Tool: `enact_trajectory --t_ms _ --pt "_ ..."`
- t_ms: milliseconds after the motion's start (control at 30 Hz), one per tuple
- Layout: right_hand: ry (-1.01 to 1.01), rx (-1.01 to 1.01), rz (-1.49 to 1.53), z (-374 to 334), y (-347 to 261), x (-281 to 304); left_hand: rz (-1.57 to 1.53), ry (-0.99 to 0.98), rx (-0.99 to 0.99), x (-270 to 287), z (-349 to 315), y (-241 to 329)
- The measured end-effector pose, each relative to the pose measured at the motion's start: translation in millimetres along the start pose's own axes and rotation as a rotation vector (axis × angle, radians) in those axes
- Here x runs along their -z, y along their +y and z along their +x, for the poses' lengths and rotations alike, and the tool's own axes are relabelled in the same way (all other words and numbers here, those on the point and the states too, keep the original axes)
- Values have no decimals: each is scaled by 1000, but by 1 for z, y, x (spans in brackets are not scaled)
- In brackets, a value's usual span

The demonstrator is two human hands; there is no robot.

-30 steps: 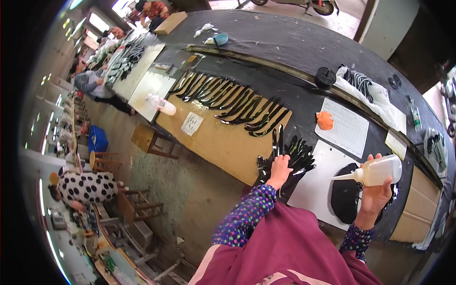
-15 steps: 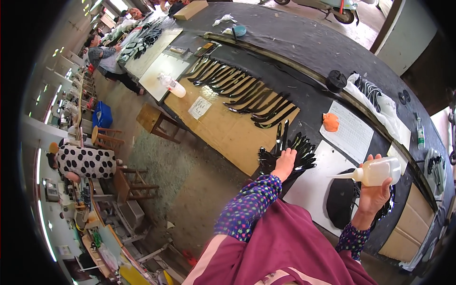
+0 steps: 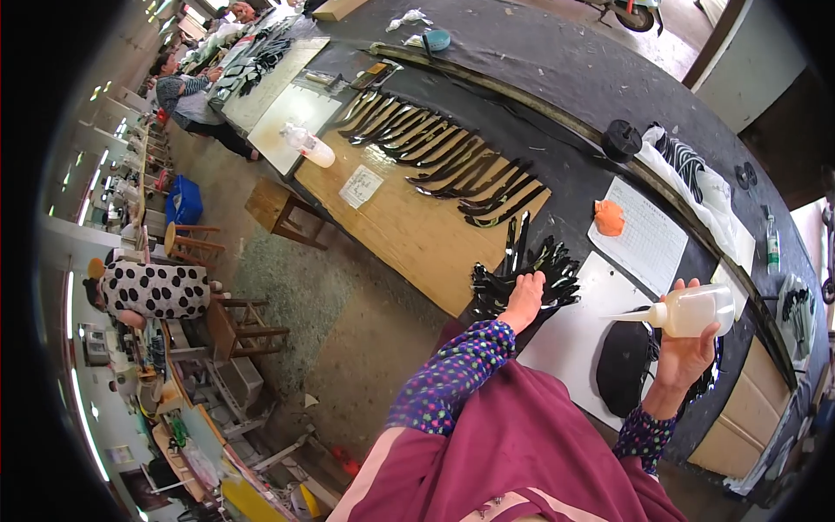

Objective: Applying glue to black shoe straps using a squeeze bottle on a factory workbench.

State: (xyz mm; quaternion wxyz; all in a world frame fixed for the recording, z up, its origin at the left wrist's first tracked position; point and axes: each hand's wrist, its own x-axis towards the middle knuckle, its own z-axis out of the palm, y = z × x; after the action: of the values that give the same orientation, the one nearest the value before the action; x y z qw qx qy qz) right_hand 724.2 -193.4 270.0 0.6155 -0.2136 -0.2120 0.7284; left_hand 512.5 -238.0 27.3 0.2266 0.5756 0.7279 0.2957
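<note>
The right hand (image 3: 683, 358) is closed around a sideways squeeze bottle (image 3: 700, 311) while the left hand (image 3: 524, 300), its grip hidden, bends over black strips (image 3: 555, 259) heaped by the cardboard (image 3: 391, 235), apparently sorting them, so the next move calls for singling out one.

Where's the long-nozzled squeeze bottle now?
Right side of the head view: the squeeze bottle is in the right hand, nozzle pointing left across the white board, with the orange lump up and left.
</note>
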Motion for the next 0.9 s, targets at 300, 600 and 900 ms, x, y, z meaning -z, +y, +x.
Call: enact_trajectory --t_ms 300,600,900 --pt "69 37 -107 7 4 0 -126 -39 -14 15 7 -14" --pt "115 51 -137 6 3 0 17 -72 -47 22 13 19" --pt "132 55 -151 5 2 1 -41 -30 -78 8 17 11"
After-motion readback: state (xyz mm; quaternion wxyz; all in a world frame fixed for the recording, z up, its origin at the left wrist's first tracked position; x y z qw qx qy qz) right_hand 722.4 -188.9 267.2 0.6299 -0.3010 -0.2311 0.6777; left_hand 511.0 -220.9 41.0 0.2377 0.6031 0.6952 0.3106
